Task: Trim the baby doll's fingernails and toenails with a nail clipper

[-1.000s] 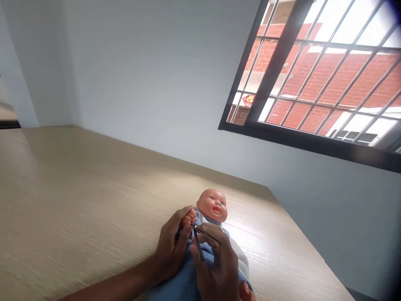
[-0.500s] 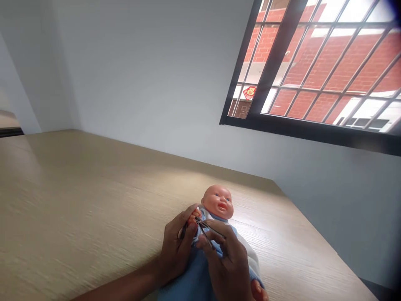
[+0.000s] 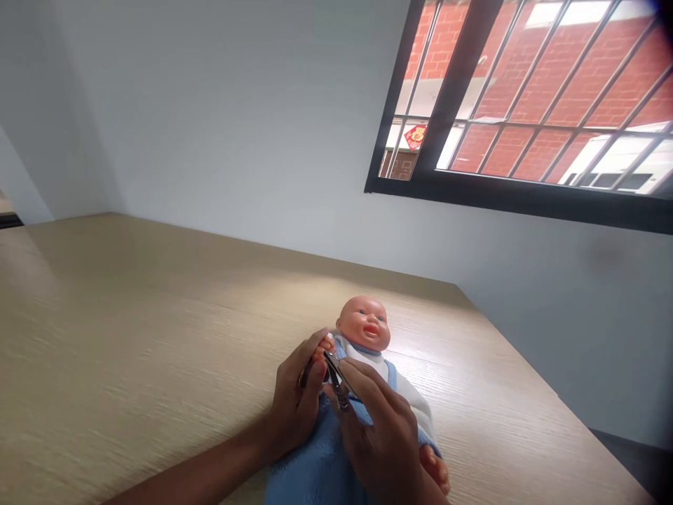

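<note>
A baby doll [image 3: 362,324] with a bald head, a white top and blue overalls lies face up, its head pointing away from me. My left hand [image 3: 298,393] is closed around the doll's small hand [image 3: 324,346], thumb on one side and fingers on the other. In my right hand [image 3: 379,428] is a metal nail clipper [image 3: 336,382], pinched between thumb and fingers. Its jaw end is at the doll's fingers; whether it touches them I cannot tell. The doll's other hand [image 3: 434,468] rests beside my right wrist.
The doll lies on a light wood-grain table [image 3: 158,337], whose right edge slants down toward the lower right. Behind it stands a pale wall [image 3: 236,126]. A dark-framed window [image 3: 526,186] with metal bars is at upper right.
The clipper has turned, and its levers now look closer together and steeper. My right hand has shifted slightly. My left hand keeps its hold, and the whole view has moved a little.
</note>
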{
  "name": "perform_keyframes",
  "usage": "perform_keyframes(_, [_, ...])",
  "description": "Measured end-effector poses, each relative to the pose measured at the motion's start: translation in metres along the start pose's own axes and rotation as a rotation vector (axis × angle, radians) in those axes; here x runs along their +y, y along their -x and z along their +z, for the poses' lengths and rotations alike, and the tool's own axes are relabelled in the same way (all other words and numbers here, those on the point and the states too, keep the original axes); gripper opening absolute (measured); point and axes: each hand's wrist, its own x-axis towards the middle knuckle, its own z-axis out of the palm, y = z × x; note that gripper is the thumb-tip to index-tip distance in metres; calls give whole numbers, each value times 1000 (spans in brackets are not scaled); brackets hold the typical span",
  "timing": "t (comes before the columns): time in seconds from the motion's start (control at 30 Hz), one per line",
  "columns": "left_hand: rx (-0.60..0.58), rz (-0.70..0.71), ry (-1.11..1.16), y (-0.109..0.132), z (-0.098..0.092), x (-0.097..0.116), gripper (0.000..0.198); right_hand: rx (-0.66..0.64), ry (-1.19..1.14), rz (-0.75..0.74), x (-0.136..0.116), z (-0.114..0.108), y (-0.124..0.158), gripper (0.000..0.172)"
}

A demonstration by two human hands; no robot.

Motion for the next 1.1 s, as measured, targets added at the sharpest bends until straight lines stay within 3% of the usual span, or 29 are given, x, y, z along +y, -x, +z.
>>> perform_keyframes(0.17, [-15, 5, 1, 1, -2, -2, 34, -13, 22, 15, 0, -1, 3, 26])
perform_keyframes(0.47, [8, -19, 63, 3, 0, -5, 35, -131, 117, -162, -4, -5, -4, 25])
perform_keyframes(0.73, [-6, 63, 65, -1, -2, -3, 36, 53, 59, -12, 1, 1, 4, 21])
perform_keyframes(1.1, [-34, 61, 71, -2, -3, -5, 38, -51, -25, -37, 0, -1, -1, 18])
